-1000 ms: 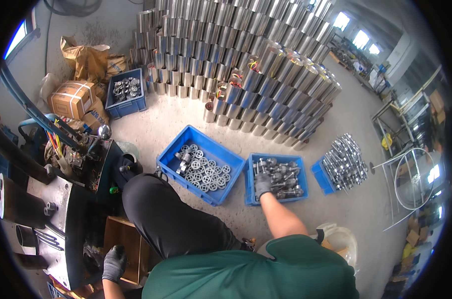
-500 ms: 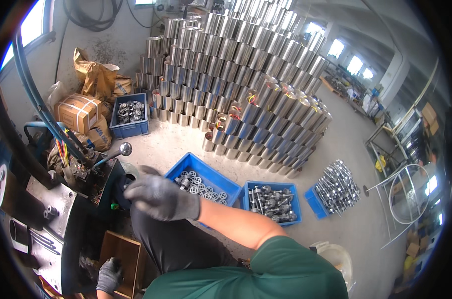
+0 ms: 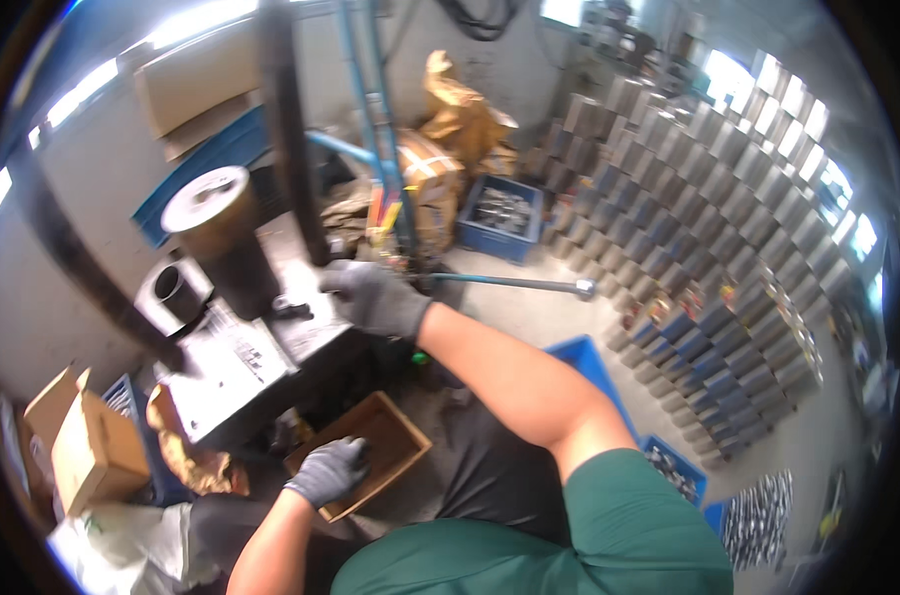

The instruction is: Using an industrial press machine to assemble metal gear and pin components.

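My right hand, in a grey glove, is over the near right corner of the metal machine table, its fingers curled inward. Motion blur hides whatever may be in them. My left hand, gloved too, hangs over the left side of an open wooden box; its fingers are bent closed, and what they hold, if anything, is hidden. On the table stands a dark upright cylinder with a pale top. A short open tube is left of it, and small dark parts lie at its foot.
A lever with a ball end juts right from the machine. Blue bins of metal parts stand on the floor. Stacked shiny metal cylinders fill the right. An open cardboard box sits at left, above a white bag.
The view has swung left, bringing more of the machine table into sight. My right hand has moved from above my knee to the table. My left hand stays at the wooden box.
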The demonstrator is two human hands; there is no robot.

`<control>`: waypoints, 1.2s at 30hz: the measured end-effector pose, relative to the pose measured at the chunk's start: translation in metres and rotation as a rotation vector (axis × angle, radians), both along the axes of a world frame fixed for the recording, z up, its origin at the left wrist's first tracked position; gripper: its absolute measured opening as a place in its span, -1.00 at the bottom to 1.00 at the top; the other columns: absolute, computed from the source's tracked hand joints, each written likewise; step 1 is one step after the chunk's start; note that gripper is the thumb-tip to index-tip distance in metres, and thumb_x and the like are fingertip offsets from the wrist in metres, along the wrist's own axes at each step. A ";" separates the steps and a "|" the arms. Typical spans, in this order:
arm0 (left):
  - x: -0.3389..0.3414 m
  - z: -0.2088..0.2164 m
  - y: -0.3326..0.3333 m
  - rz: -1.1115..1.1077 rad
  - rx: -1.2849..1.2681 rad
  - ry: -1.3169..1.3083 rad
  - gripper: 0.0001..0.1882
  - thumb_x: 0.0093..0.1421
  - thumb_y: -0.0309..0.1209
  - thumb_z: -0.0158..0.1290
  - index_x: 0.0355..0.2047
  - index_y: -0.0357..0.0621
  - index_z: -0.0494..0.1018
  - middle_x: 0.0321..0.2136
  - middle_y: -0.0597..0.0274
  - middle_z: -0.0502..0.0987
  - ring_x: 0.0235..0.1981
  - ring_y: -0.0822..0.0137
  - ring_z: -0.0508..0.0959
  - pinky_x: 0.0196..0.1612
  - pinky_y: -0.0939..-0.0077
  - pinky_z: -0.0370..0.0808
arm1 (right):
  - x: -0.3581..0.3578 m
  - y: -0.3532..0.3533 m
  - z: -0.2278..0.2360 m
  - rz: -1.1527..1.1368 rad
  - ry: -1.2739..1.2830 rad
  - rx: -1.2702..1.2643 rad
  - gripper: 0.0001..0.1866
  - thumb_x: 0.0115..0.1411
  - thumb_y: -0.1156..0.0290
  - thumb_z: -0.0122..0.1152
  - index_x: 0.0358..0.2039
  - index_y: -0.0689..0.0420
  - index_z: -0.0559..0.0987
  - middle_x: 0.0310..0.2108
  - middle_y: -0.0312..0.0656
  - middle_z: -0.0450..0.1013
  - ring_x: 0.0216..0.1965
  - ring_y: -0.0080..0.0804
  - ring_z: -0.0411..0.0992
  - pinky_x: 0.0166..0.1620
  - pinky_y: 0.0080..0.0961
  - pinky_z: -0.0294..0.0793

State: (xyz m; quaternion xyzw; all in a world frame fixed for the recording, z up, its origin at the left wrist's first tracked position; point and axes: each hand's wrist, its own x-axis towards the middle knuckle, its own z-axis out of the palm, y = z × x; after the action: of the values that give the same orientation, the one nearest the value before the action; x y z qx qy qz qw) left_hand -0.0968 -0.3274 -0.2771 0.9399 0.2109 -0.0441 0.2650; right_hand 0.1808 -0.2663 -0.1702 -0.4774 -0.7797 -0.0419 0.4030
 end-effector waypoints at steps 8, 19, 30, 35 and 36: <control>-0.018 0.029 0.033 0.296 0.212 -0.512 -0.62 0.20 -0.34 0.19 0.01 -0.16 0.48 -0.15 -0.06 0.55 -0.10 -0.08 0.57 -0.01 0.07 0.53 | -0.006 0.046 -0.047 -0.172 -0.103 -0.290 -0.73 0.12 0.34 0.32 -0.16 0.14 0.67 -0.15 -0.02 0.57 -0.08 0.03 0.52 0.06 -0.14 0.51; -0.033 0.028 0.091 0.682 0.601 -0.542 -0.51 0.02 -0.38 0.30 0.01 -0.08 0.53 -0.02 0.04 0.51 0.02 -0.06 0.47 0.15 0.03 0.39 | -0.048 0.073 -0.066 -0.369 -0.343 -0.143 -0.73 0.04 0.33 0.37 -0.20 0.01 0.68 -0.11 -0.21 0.59 0.01 -0.08 0.46 0.16 -0.15 0.35; -0.036 0.028 0.081 0.775 0.529 -0.478 -0.77 0.01 -0.36 0.30 -0.33 -0.07 0.54 -0.33 0.06 0.52 -0.22 -0.03 0.54 -0.10 0.07 0.52 | -0.026 0.063 -0.065 -0.282 -0.167 -0.066 -0.74 0.08 0.41 0.36 -0.17 0.10 0.67 -0.16 -0.08 0.57 -0.05 -0.02 0.47 0.10 -0.13 0.42; -0.030 0.017 0.051 1.039 0.109 -0.700 -0.73 0.13 -0.37 0.25 -0.17 -0.11 0.49 -0.33 0.06 0.59 -0.35 0.05 0.61 -0.27 0.21 0.59 | -0.022 0.040 -0.052 -0.215 0.154 -0.129 -0.75 0.13 0.51 0.32 -0.14 0.17 0.65 -0.17 -0.07 0.57 -0.10 -0.10 0.52 0.00 -0.25 0.50; -0.028 0.008 0.046 1.153 -0.323 -0.833 -0.68 0.18 -0.37 0.22 -0.08 -0.12 0.44 -0.34 0.07 0.60 -0.40 0.13 0.63 -0.32 0.28 0.60 | -0.023 0.035 -0.047 -0.185 0.196 -0.202 -0.76 0.20 0.52 0.29 -0.10 0.20 0.63 -0.17 -0.10 0.59 -0.15 -0.24 0.55 -0.03 -0.35 0.52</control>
State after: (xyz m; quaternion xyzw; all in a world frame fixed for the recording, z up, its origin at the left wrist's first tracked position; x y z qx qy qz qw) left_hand -0.1250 -0.2812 -0.2689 0.5675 0.5449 0.4331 0.4398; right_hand 0.1578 -0.2317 -0.2168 -0.5870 -0.6897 0.0466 0.4214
